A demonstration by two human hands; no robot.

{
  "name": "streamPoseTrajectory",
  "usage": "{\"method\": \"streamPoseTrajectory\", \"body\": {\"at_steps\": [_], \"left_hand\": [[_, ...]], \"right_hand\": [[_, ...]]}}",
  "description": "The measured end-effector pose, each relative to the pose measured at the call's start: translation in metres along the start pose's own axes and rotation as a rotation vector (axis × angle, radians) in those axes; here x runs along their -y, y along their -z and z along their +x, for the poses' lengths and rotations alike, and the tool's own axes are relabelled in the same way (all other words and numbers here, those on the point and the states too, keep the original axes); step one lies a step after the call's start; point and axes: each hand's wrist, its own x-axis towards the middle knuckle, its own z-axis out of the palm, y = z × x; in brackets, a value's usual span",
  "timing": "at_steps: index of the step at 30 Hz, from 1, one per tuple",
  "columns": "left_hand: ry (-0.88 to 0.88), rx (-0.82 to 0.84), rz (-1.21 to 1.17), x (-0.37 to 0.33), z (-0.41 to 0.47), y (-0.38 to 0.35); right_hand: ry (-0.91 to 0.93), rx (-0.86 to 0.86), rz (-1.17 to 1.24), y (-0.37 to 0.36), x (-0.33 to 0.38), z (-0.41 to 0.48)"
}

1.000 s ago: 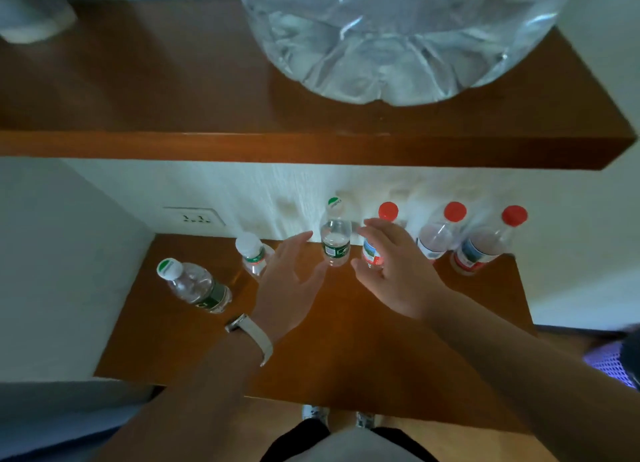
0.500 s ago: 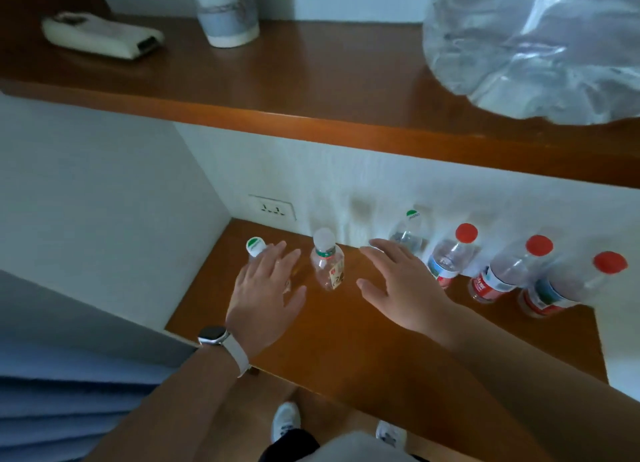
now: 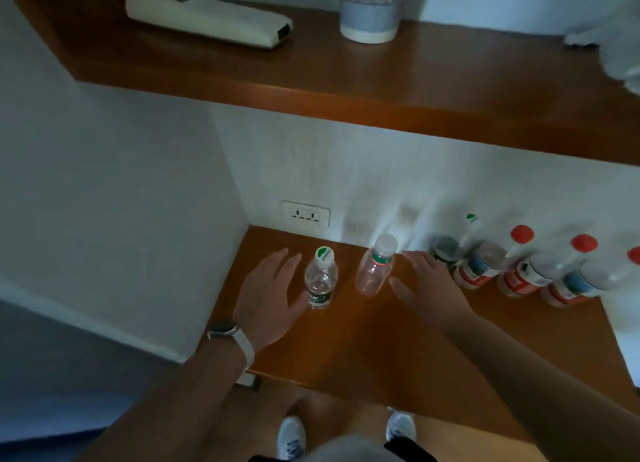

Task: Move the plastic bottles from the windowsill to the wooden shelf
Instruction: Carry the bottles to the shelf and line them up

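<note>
Both hands are low over the lower wooden shelf (image 3: 363,351), palms down, neither holding anything. Left hand (image 3: 268,299): fingers spread and loosely extended, thumb nearly at the base of the green-capped bottle (image 3: 320,280), which stands upright just to the right of those fingers; contact cannot be confirmed. Right hand (image 3: 427,288): fingers spread, thumb out to the left, the white-capped bottle (image 3: 375,267) just left of its fingertips, apparently not touched.

Judgement: the step is straightening or spacing the two leftmost bottles. Done well, each hand closes around the bottle body at mid-height rather than nudging the cap; these light bottles would tip easily.

Contents: both near bottles look clear and empty, or nearly so; dim light prevents certainty. Beyond the right fingers, towards the wall, stands a dark-labelled bottle (image 3: 446,250) with a small green cap, then three red-capped bottles (image 3: 479,269) in a row to the right, touching or nearly so. Their fill level cannot be read.

The upper shelf (image 3: 346,81) holds a white flat device (image 3: 207,18) and a cup (image 3: 370,22). No windowsill is in view.
</note>
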Motion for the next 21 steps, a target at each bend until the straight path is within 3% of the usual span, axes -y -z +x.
{"method": "streamPoseTrajectory", "body": {"at_steps": [6, 13, 21], "left_hand": [[-0.039, 0.144, -0.111, 0.01, 0.017, -0.014], [0.14, 0.28, -0.328, 0.006, 0.036, -0.043], [0.245, 0.241, -0.505, -0.002, 0.048, -0.071]], "right_hand": [[-0.29, -0.033, 0.242, -0.036, 0.001, 0.008], [-0.334, -0.054, 0.352, -0.067, -0.002, 0.039], [-0.378, -0.04, 0.428, -0.087, -0.017, 0.058]]}}
